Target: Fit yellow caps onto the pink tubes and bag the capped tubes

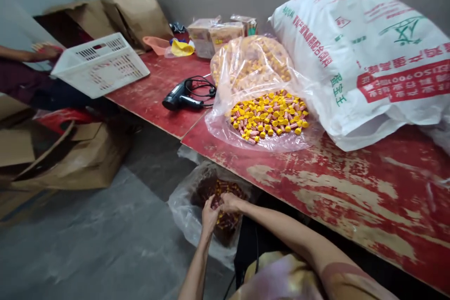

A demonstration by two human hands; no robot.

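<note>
Both my hands reach down into a clear plastic bag [186, 213] on the floor beside the table, filled with small yellow-capped pieces [227, 219]. My left hand [209, 213] and my right hand [230, 202] are close together with fingers curled over the pieces inside; what they grip is hidden. On the red worn table [351, 187] above lies another open clear bag [260, 98] spilling several yellow-capped pieces [269, 116].
A large white printed sack [365, 51] fills the table's right. A black hair dryer [181, 98] with cord lies at centre. Another person's hand [47, 50] holds a white plastic crate [100, 63] at the left. Cardboard boxes [70, 154] sit on the floor.
</note>
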